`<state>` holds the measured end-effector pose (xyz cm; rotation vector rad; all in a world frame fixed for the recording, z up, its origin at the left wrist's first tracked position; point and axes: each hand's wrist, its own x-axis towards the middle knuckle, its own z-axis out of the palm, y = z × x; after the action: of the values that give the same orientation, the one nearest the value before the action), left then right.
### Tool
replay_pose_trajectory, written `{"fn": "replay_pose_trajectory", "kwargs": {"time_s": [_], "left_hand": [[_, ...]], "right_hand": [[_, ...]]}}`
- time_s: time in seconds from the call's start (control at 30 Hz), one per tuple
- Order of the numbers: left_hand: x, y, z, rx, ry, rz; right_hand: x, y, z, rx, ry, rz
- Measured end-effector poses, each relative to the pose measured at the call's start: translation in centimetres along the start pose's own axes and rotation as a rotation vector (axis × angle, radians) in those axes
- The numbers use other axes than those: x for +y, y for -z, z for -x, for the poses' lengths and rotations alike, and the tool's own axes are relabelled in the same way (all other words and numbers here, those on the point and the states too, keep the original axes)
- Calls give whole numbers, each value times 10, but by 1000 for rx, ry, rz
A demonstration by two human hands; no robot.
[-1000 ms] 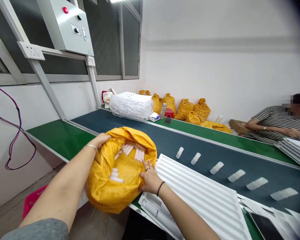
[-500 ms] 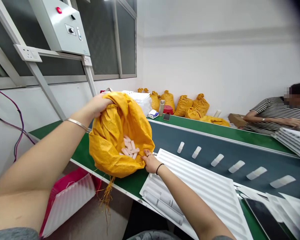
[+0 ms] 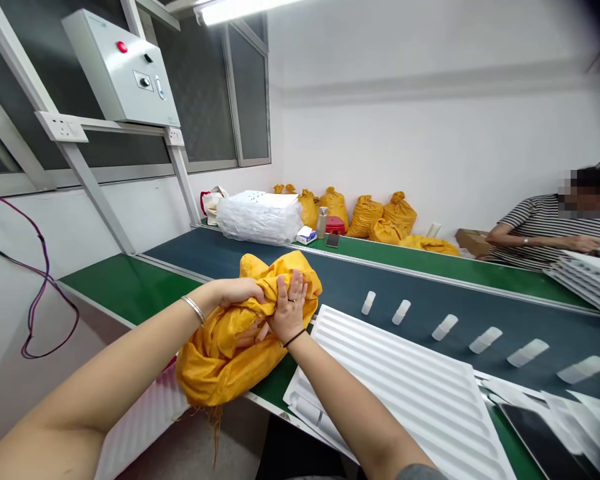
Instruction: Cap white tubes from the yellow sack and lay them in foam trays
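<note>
A yellow woven sack [image 3: 230, 360] lies crumpled on the near green edge of the conveyor, hanging partly over it. My left hand [image 3: 237, 291] grips a bunch of the sack's top fabric. My right hand [image 3: 286, 312] presses against the sack from the right, fingers upward and partly spread. A few pale small pieces show between my hands at the sack's opening. A white ribbed tray [image 3: 405, 380] lies just right of the sack.
Several white capsule-shaped parts [image 3: 445, 327] ride in a row on the dark belt. A person in a striped shirt [image 3: 545, 233] works at the far right beside stacked trays. Yellow sacks [image 3: 380, 217], a wrapped white bundle [image 3: 260, 217], a control box [image 3: 123, 70].
The sack, held up and open half a second ago, is now lowered and bunched together. My left hand came down and my right hand moved up onto the sack's top.
</note>
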<state>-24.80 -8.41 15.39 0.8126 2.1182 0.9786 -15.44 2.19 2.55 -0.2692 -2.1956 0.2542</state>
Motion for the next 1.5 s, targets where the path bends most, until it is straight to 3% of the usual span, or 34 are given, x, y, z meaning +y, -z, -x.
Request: {"fn": "replay_pose_trajectory", "kwargs": {"time_s": [0.13, 0.2, 0.23, 0.3, 0.37, 0.43, 0.5, 0.57, 0.67, 0.77, 0.83, 0.9, 1.0, 1.07, 1.13, 1.23, 1.3, 1.4, 1.5], "left_hand": [[-11, 13, 13, 38, 81, -161], [-16, 5, 29, 227, 18, -270], [-19, -7, 38, 354, -60, -355], [-32, -43, 53, 682, -371, -672], [-52, -85, 58, 727, -605, -934], [-75, -113, 49, 785, -607, -1026], [-93, -120, 30, 806, -476, -1006], [-102, -107, 8, 720, -382, -937], [-103, -70, -14, 582, -319, -864], [-104, -33, -23, 601, -222, -823], [-108, -11, -26, 659, -139, -778], [-112, 9, -30, 723, -53, -719], [-106, 39, -42, 805, 61, -616], [-88, 59, -48, 876, 98, -561], [-62, 73, -46, 972, 85, -538], [-23, 78, -28, 1159, -88, -533], [-9, 68, -14, 1184, -217, -538], [-15, 43, -4, 1065, -277, -583], [-42, 21, -11, 962, -241, -576]], "right_hand": [[9, 11, -11, -454, 73, -86], [15, 19, -21, -586, 42, -132], [19, 21, -27, -621, 22, -155], [26, 23, -39, -683, -19, -216], [32, 21, -50, -757, -66, -294], [35, 17, -58, -817, -115, -370], [35, 11, -62, -846, -164, -432], [32, 6, -65, -836, -205, -479], [29, 4, -69, -737, -267, -500], [25, 16, -65, -557, -322, -457], [21, 30, -48, -472, -202, -418], [17, 43, -20, -522, 67, -356], [12, 48, 26, -777, 396, -159], [13, 39, 46, -879, 443, -39], [18, 24, 51, -888, 422, 12], [30, -2, 43, -832, 309, 37], [37, -16, 37, -817, 220, 38], [45, -29, 39, -812, 108, -19], [52, -36, 45, -766, -41, -77]]}}
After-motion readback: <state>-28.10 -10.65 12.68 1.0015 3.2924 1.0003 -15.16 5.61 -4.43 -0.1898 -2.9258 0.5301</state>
